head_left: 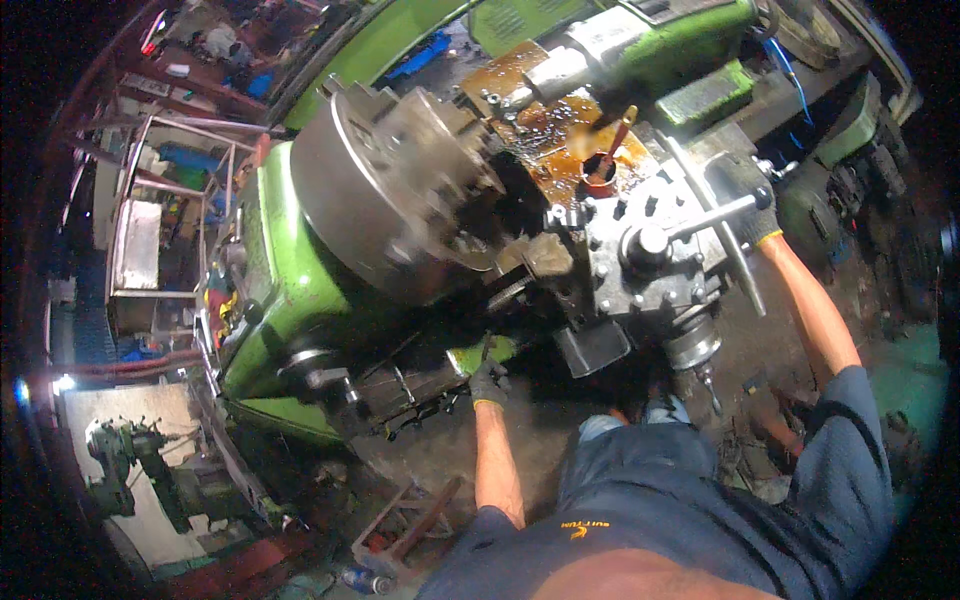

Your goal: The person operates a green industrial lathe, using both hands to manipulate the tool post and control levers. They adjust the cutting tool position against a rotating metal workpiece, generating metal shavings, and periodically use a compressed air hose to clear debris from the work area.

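A large lathe chuck (395, 190), its jaws and rim smeared by motion, fills the upper middle of the view. Right of it sits a square steel tool post (655, 250) with bolts and a clamping lever (710, 215). My left hand (490, 384), in a dark glove, is closed around a thin upright lever (487, 348) below the chuck on the lathe's front. My right hand (752, 205), gloved too, reaches to the far right side of the tool post, beside a long steel bar (745, 275). Its fingers are mostly hidden in the shadow there.
Behind the tool post a red-handled brush (622, 130) stands in a small cup (598, 180) on an oily brown surface (555, 115). The green tailstock (690, 40) is beyond. A metal frame rack (150, 215) stands left; a steel frame (410, 525) lies on the floor.
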